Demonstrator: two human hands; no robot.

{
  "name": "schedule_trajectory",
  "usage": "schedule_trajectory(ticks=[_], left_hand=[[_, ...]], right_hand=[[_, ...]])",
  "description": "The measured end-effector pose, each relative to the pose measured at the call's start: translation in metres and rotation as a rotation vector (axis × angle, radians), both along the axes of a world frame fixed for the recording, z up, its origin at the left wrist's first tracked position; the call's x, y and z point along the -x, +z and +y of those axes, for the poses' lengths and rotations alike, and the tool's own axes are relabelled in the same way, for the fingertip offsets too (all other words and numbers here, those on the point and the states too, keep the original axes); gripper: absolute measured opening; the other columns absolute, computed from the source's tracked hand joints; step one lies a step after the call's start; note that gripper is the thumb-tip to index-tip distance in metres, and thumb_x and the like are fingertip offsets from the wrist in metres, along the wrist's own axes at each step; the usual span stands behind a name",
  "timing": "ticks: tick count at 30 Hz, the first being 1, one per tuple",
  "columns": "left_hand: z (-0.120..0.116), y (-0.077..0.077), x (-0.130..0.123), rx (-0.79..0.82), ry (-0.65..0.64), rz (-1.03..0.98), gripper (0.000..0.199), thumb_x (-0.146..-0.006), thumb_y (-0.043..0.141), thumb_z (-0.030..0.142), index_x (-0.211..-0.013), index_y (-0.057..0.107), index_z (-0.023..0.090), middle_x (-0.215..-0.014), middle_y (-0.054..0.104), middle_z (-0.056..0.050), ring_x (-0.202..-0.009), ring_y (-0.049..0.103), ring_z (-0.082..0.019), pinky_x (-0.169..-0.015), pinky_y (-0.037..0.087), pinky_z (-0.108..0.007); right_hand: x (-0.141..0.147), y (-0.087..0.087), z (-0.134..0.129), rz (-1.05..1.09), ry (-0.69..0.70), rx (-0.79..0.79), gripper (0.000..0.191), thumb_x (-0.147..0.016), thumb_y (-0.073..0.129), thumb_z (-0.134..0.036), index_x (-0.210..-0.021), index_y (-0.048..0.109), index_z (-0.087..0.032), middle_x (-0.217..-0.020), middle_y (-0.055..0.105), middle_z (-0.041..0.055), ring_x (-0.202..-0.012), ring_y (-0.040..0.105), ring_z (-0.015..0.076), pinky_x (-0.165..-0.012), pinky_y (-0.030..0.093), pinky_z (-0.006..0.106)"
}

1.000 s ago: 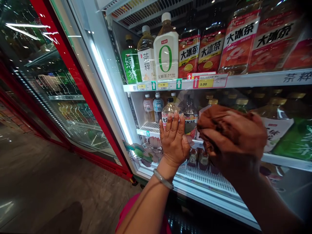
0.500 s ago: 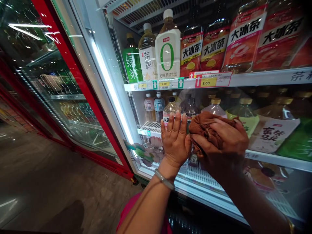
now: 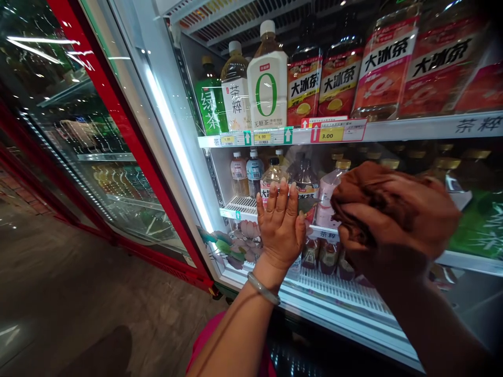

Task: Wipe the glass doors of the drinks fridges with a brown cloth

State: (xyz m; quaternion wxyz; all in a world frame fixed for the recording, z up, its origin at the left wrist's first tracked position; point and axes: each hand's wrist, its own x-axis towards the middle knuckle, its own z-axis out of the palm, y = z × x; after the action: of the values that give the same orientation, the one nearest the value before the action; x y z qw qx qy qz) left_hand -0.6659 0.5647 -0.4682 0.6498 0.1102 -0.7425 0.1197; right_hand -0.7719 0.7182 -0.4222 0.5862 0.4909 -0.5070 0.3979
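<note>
Flat against the glass door (image 3: 310, 201) of a drinks fridge lies my left hand (image 3: 281, 228), its fingers stretched upward and apart. A pale bangle (image 3: 262, 289) circles that wrist. To the right, my right hand (image 3: 412, 220) grips a bunched brown cloth (image 3: 359, 196), fingers closed around its folds. The cloth is in front of the glass; whether it touches the pane I cannot tell. Behind my hands, bottles stand on the middle shelf, among them a pink-labelled bottle (image 3: 328, 193) partly covered by the cloth.
Large tea bottles (image 3: 267, 78) line the upper shelf above a price strip (image 3: 338, 132). A bright light strip (image 3: 176, 141) runs down the fridge's left side. Further left is a red-framed fridge door (image 3: 129, 157), with grey floor (image 3: 78, 303) below it.
My right hand has moved right with the brown cloth, nearer to the camera, uncovering bottles behind it. My left hand keeps its place on the glass. The view has shifted slightly.
</note>
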Motion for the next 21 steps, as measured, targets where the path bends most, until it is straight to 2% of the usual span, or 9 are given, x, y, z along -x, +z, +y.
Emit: schedule_trajectory(ticks=[3,5,9,14,18,21], left_hand=[[0.0,0.001,-0.001,-0.003,-0.001,-0.011,0.061,-0.108,0.035,0.028,-0.167,0.023,0.018,-0.171,0.034,-0.01,-0.163,0.023,-0.022,-0.137,0.012,-0.049],[0.0,0.0,-0.002,-0.005,0.003,-0.021,0.062,-0.108,0.035,0.027,-0.168,0.022,0.018,-0.172,0.033,-0.01,-0.164,0.023,-0.023,-0.137,0.012,-0.05],[0.0,0.0,-0.003,-0.007,0.008,-0.024,0.063,-0.107,0.036,0.026,-0.168,0.021,0.02,-0.172,0.032,-0.009,-0.163,0.024,-0.023,-0.137,0.012,-0.051],[0.0,0.001,-0.002,0.006,-0.013,-0.004,0.062,-0.107,0.031,0.024,-0.168,0.02,0.02,-0.172,0.031,-0.008,-0.164,0.021,-0.02,-0.137,0.012,-0.049],[0.001,0.001,-0.002,-0.004,-0.002,-0.004,0.063,-0.107,0.036,0.025,-0.168,0.02,0.02,-0.172,0.031,-0.008,-0.164,0.022,-0.021,-0.137,0.012,-0.049],[0.001,0.001,-0.003,-0.005,-0.013,-0.015,0.063,-0.107,0.036,0.026,-0.168,0.021,0.019,-0.172,0.031,-0.008,-0.164,0.022,-0.022,-0.137,0.011,-0.049]], right_hand=[[0.0,0.002,-0.005,0.018,-0.012,0.078,0.033,-0.076,0.084,-0.023,-0.106,0.072,-0.026,-0.136,0.061,0.0126,-0.132,0.062,0.0396,-0.116,0.045,0.067],[-0.004,-0.001,-0.011,0.034,-0.005,0.084,0.032,-0.076,0.084,-0.023,-0.106,0.072,-0.025,-0.135,0.06,0.0121,-0.133,0.061,0.0383,-0.117,0.045,0.066],[-0.016,-0.015,-0.02,0.064,0.015,-0.014,0.028,-0.079,0.084,-0.026,-0.105,0.073,-0.028,-0.127,0.062,0.0088,-0.128,0.063,0.0318,-0.117,0.048,0.06],[-0.018,-0.026,-0.015,0.111,0.076,-0.132,0.022,-0.08,0.083,-0.025,-0.1,0.073,-0.027,-0.121,0.065,0.0046,-0.124,0.065,0.0256,-0.116,0.051,0.052],[-0.003,-0.022,-0.003,0.121,0.089,-0.105,0.016,-0.086,0.074,-0.031,-0.102,0.073,-0.031,-0.12,0.067,0.004,-0.12,0.067,0.0243,-0.114,0.051,0.051],[0.012,-0.014,0.005,0.06,0.036,-0.026,0.023,-0.09,0.068,-0.045,-0.108,0.073,-0.032,-0.125,0.066,0.0089,-0.121,0.067,0.0314,-0.109,0.051,0.059]])
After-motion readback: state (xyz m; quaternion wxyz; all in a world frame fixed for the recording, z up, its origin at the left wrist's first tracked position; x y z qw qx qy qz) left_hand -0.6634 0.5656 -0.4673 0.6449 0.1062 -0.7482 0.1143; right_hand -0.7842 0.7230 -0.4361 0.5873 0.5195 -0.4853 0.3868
